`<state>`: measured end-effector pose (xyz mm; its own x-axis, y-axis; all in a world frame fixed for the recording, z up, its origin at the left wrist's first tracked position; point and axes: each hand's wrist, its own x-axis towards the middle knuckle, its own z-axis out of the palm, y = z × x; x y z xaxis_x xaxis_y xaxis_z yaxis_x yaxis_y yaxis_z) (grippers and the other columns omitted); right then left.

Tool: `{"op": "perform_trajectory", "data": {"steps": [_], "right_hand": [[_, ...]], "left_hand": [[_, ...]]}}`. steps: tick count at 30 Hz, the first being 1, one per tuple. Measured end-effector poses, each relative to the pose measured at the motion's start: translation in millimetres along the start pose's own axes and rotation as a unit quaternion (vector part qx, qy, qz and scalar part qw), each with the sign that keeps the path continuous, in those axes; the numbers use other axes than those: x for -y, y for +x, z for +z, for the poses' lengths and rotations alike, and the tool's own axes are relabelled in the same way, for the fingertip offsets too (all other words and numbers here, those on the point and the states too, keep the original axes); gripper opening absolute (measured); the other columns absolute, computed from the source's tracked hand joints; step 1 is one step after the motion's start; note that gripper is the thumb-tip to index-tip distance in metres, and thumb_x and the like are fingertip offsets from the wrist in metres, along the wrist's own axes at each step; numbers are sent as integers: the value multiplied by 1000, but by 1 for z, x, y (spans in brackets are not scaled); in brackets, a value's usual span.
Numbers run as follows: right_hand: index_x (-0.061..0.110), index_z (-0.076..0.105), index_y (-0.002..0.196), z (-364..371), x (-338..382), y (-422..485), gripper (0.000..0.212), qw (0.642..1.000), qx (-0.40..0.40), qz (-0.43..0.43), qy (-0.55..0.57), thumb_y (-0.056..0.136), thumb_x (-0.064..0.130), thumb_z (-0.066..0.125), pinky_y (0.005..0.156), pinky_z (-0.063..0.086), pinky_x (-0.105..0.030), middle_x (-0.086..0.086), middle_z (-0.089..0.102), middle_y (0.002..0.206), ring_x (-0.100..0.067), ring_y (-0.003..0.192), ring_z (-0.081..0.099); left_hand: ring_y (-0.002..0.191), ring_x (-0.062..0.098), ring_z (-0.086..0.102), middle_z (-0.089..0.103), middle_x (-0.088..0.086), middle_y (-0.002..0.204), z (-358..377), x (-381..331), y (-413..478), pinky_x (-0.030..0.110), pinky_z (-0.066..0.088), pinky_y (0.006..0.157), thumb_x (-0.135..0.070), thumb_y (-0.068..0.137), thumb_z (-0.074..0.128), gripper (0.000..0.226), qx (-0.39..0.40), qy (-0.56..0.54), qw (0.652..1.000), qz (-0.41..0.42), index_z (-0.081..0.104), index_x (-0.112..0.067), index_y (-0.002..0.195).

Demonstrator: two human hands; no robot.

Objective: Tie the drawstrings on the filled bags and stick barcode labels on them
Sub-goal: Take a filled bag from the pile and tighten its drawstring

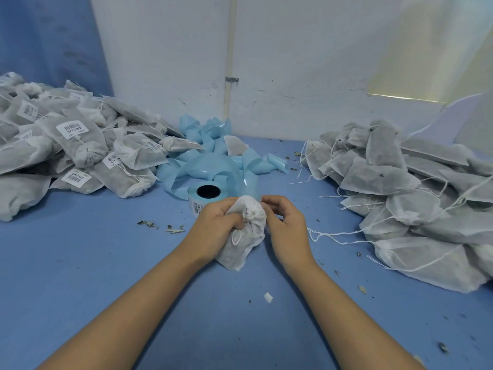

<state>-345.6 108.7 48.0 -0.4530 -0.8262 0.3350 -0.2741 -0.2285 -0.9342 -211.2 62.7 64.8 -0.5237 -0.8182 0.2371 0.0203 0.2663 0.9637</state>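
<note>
- Both hands closed on one filled bag (246, 244), held low over the blue table (106, 263), between the two wrists.
- Left hand (217, 225): fingers curled deep into the cloth just below the gathered neck, gripping firmly.
- Right hand (286, 225): fingers bent, tips pinching at the neck (252, 213) from the other side; drawstring or bare cloth under those tips, not clear.
- Small white loop of drawstring (234, 239) showing beside the left fingers.
- Long axis of the bag running away from the forearms: puckered neck at the far end, between the thumbs; loose bottom corner at the near end, pointing back toward the forearms and leaning a little to the left-hand side.
- No label visible on the side shown; judged from that to be at the tying step, with sticking not yet done.
- Label roll (206, 194) standing core-up just beyond the left hand, partly hidden by its knuckles; nearer that hand than the right, so likely a short forward reach for the left.
- Tangle of blue backing strip (213, 161) farther out, beyond the roll.
- Labelled bags (72, 145) heaped well out to the left of the left hand; unlabelled bags (400, 188), strings trailing, heaped well out to the right of the right hand.
</note>
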Motion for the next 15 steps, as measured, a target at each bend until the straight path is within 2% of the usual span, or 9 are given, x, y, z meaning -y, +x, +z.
{"op": "perform_trajectory", "data": {"steps": [4,6,9,15], "right_hand": [[22,66,92,-1,-1,1,11,1000,2,8,9,92,12,61,77,49,-14,9,69,88,4,81,62],[21,67,93,-1,-1,1,13,1000,9,12,8,90,9,62,78,51,-17,4,71,91,1,82,63],[27,65,88,-1,0,1,21,1000,7,6,-7,88,6,64,72,49,-13,6,69,89,6,77,61],[24,66,84,1,1,-1,16,999,-20,4,-25,87,9,66,71,48,-12,6,70,84,4,73,61]], "left_hand": [[59,6,47,55,-5,62,0,1,0,13,39,54,-13,61,48,33,-4,-4,1000,-4,65,2,85],[57,4,48,55,-7,59,-1,2,0,13,40,53,-12,61,48,24,-2,-16,1000,-10,65,-5,77],[54,2,49,56,-9,56,-2,3,0,12,41,52,-10,61,48,17,7,-35,999,-10,64,-15,65],[64,8,51,57,-2,66,-4,8,5,16,42,58,-10,59,49,20,-22,-45,999,6,63,-7,74]]}}
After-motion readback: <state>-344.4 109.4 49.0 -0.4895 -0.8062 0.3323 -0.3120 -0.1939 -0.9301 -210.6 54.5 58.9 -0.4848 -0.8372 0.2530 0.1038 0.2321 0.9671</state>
